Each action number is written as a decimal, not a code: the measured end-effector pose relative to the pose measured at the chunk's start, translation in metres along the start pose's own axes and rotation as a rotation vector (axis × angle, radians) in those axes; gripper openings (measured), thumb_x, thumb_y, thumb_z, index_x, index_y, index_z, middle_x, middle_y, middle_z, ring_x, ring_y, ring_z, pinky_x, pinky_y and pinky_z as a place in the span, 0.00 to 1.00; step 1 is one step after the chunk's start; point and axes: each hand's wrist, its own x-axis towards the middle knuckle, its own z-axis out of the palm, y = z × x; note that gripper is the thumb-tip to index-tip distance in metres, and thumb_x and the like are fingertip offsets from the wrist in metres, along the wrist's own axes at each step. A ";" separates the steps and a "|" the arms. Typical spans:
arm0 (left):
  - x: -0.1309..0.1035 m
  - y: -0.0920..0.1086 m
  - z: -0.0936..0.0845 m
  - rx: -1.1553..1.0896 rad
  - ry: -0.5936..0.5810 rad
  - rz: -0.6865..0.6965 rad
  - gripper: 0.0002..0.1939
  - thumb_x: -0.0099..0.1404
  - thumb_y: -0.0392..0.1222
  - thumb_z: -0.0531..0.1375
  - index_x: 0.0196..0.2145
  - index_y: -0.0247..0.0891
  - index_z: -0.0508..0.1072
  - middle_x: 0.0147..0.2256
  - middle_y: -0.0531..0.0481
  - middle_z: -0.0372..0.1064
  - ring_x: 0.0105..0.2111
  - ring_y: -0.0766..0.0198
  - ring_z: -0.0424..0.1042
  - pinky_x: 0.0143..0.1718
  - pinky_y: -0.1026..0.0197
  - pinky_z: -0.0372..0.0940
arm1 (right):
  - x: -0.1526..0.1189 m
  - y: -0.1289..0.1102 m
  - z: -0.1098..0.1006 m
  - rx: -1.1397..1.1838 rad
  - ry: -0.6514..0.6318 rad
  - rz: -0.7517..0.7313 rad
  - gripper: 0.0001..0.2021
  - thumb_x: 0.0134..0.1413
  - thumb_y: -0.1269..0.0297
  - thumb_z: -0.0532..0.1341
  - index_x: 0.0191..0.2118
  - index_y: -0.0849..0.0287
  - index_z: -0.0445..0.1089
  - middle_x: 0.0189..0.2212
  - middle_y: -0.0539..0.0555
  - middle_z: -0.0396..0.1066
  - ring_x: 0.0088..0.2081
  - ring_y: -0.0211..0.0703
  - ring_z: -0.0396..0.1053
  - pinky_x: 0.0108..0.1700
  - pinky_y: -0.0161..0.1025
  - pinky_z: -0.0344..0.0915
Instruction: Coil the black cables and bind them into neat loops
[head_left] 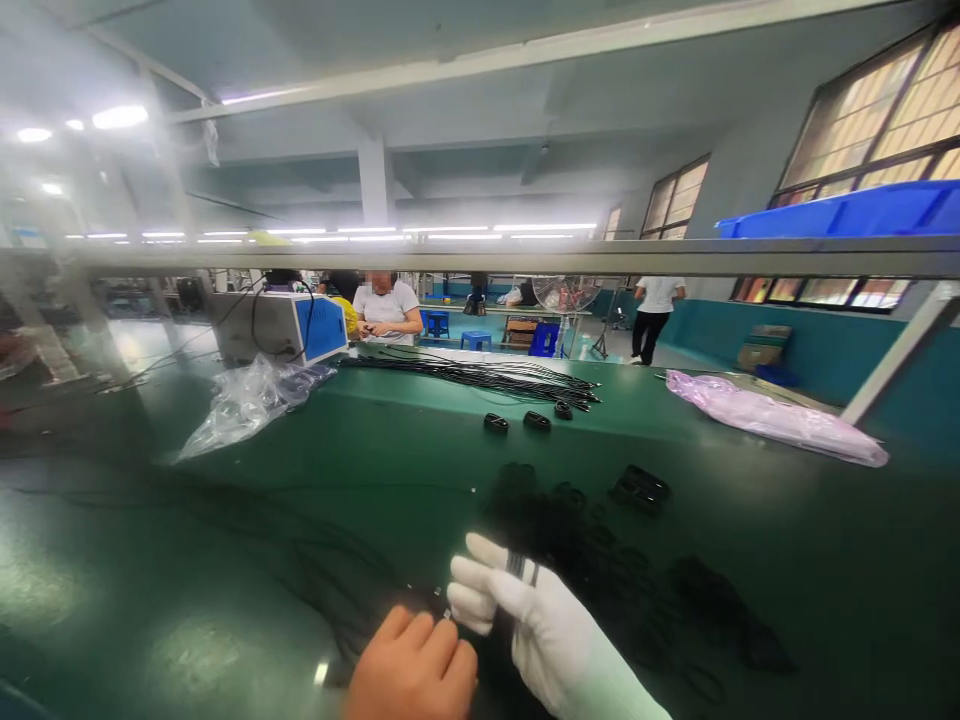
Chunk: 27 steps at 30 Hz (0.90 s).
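Observation:
My left hand [414, 668], bare, is closed in a fist at the bottom centre of the head view. What it holds, if anything, is hidden. Just beyond its knuckles lie pale cable tips, and thin black cables [330, 580] spread out to the left, smeared by blur. My right hand [536, 625], in a white glove, is beside it with fingers curled and thumb folded in. Black bands [516, 565] run round its forefinger; whatever is in its grasp is too dark to make out. Behind and right of the glove is a blurred dark heap of black coils [540, 510].
Bundled black cables [480, 375] stretch across the green table's far side, near several small black coils [537, 421]. Clear plastic [251, 400] lies left by a blue-and-grey machine [322, 325], a pink bag [772, 415] right. Overhead runs a shelf bar [480, 258]. A person [386, 310] sits opposite.

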 end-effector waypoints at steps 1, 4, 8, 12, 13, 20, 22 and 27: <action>0.006 -0.008 -0.005 -0.020 0.040 0.069 0.10 0.60 0.30 0.54 0.23 0.39 0.65 0.20 0.54 0.64 0.22 0.63 0.63 0.29 0.58 0.54 | -0.003 0.001 0.004 -0.061 -0.039 0.032 0.18 0.47 0.67 0.68 0.45 0.65 0.68 0.36 0.57 0.72 0.36 0.42 0.70 0.43 0.42 0.64; 0.026 -0.032 -0.021 -0.190 0.018 0.236 0.10 0.62 0.38 0.57 0.23 0.39 0.64 0.21 0.55 0.64 0.23 0.65 0.60 0.34 0.58 0.56 | -0.010 0.001 0.012 -0.128 -0.299 0.159 0.11 0.48 0.66 0.67 0.36 0.69 0.71 0.31 0.56 0.69 0.33 0.39 0.67 0.38 0.38 0.64; 0.042 -0.049 -0.035 -0.489 -0.193 0.193 0.09 0.56 0.41 0.66 0.27 0.38 0.69 0.27 0.56 0.69 0.29 0.67 0.63 0.38 0.63 0.58 | -0.010 0.008 0.006 -0.028 -0.535 0.243 0.13 0.47 0.65 0.67 0.36 0.72 0.72 0.31 0.58 0.69 0.35 0.40 0.68 0.44 0.40 0.62; 0.049 -0.051 -0.042 -0.605 -0.291 0.123 0.04 0.59 0.34 0.63 0.27 0.40 0.73 0.35 0.54 0.71 0.39 0.65 0.65 0.41 0.63 0.58 | -0.004 0.021 -0.013 -0.056 -0.488 0.357 0.12 0.45 0.73 0.63 0.38 0.75 0.72 0.27 0.58 0.72 0.31 0.39 0.71 0.38 0.35 0.63; 0.051 -0.052 -0.042 -0.619 -0.327 0.097 0.06 0.60 0.34 0.62 0.26 0.40 0.74 0.34 0.54 0.71 0.38 0.64 0.64 0.39 0.63 0.58 | -0.003 0.024 -0.017 -0.046 -0.462 0.388 0.13 0.44 0.73 0.62 0.38 0.77 0.72 0.27 0.59 0.72 0.30 0.39 0.71 0.36 0.35 0.63; 0.039 -0.043 -0.017 -1.445 -0.609 -0.645 0.06 0.56 0.40 0.60 0.29 0.37 0.67 0.19 0.61 0.57 0.17 0.73 0.54 0.17 0.69 0.49 | -0.004 0.024 -0.022 0.150 -0.526 0.400 0.12 0.43 0.68 0.68 0.33 0.71 0.70 0.23 0.50 0.69 0.27 0.31 0.66 0.31 0.29 0.57; 0.028 -0.034 -0.013 -1.525 -0.508 -0.700 0.05 0.59 0.40 0.56 0.33 0.37 0.65 0.21 0.61 0.57 0.18 0.73 0.53 0.18 0.69 0.50 | -0.003 0.026 -0.024 0.068 -0.538 0.361 0.13 0.44 0.64 0.69 0.33 0.67 0.70 0.25 0.49 0.69 0.28 0.31 0.66 0.34 0.31 0.58; 0.007 -0.016 -0.008 -1.590 -0.395 -0.654 0.07 0.57 0.37 0.57 0.36 0.36 0.65 0.29 0.55 0.61 0.27 0.70 0.59 0.27 0.68 0.56 | -0.004 0.020 -0.028 -0.151 -0.609 0.355 0.14 0.59 0.56 0.58 0.42 0.63 0.69 0.37 0.53 0.71 0.36 0.40 0.70 0.41 0.43 0.68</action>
